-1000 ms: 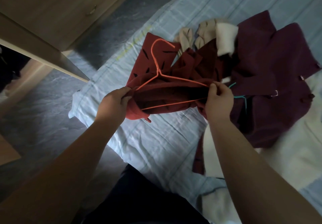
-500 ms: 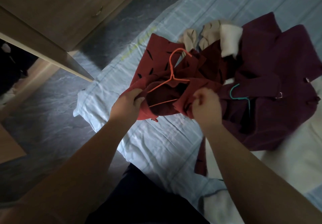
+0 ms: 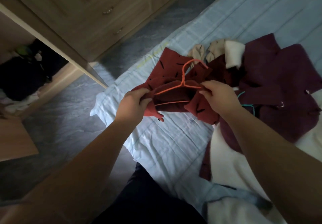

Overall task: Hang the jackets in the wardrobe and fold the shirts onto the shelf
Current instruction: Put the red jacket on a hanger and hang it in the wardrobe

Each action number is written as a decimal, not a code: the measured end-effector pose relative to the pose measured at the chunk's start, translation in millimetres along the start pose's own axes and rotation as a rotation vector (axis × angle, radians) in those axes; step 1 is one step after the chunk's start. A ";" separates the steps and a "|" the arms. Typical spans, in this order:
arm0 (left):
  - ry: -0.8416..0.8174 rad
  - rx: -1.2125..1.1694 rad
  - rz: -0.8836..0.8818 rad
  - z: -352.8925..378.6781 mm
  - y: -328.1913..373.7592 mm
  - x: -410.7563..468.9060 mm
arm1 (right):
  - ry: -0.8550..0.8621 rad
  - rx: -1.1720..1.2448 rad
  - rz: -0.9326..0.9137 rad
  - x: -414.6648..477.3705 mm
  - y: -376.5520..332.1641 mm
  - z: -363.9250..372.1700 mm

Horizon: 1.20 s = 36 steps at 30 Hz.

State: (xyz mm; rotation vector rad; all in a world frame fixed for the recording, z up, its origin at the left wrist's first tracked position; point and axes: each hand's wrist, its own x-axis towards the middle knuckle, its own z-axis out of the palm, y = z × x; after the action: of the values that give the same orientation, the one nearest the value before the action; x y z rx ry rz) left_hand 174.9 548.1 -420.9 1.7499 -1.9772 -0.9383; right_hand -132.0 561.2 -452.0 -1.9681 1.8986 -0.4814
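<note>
Head view. The red jacket (image 3: 168, 61), marked with black dashes, hung bunched just above the pale blue bed (image 3: 156, 136), with an orange wire hanger (image 3: 182, 77) threaded into it. The left hand (image 3: 134, 101) had its fingers curled round the gathered cloth at the hanger's left end. The right hand (image 3: 217, 98) pinched the cloth over the hanger's right arm between thumb and fingertips; we could not tell whether it also touched the wire.

We judged the jacket soft, limp and light, apt to slide off so thin a wire. The hanger looked springy and easily bent. We would grip the cloth at each shoulder seam to seat it, and carry it by the hook.

A maroon jacket (image 3: 278, 84) lay beside it on the bed with a teal hanger (image 3: 247, 105) on top. The wardrobe (image 3: 87, 14) stood open at the left.
</note>
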 end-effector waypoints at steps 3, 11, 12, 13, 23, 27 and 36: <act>0.073 -0.003 0.057 -29.0 22.0 -10.2 | 0.112 0.089 0.032 -11.2 -21.5 -29.8; 0.290 0.027 0.239 -147.6 96.4 -33.5 | 0.378 0.157 -0.056 -17.3 -122.8 -152.3; 0.317 0.022 0.255 -164.8 105.7 -38.0 | 0.396 0.149 -0.089 -15.0 -134.7 -168.8; 0.348 0.024 0.277 -182.2 115.2 -42.9 | 0.417 0.149 -0.117 -12.9 -147.4 -185.3; 0.574 0.064 0.365 -325.0 201.9 -91.1 | 0.663 0.129 -0.299 -23.7 -268.6 -328.0; 0.673 0.170 0.398 -383.1 227.6 -119.5 | 0.683 0.137 -0.346 -33.8 -310.8 -367.4; 0.549 0.498 0.420 -475.3 170.6 -180.7 | 0.446 -0.114 -0.475 -57.9 -435.5 -331.3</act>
State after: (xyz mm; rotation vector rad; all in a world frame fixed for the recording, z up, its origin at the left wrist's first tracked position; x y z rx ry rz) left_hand 386.1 607.7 68.5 1.4854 -2.1520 0.1785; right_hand 87.6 624.3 48.6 -2.5682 1.7018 -1.0361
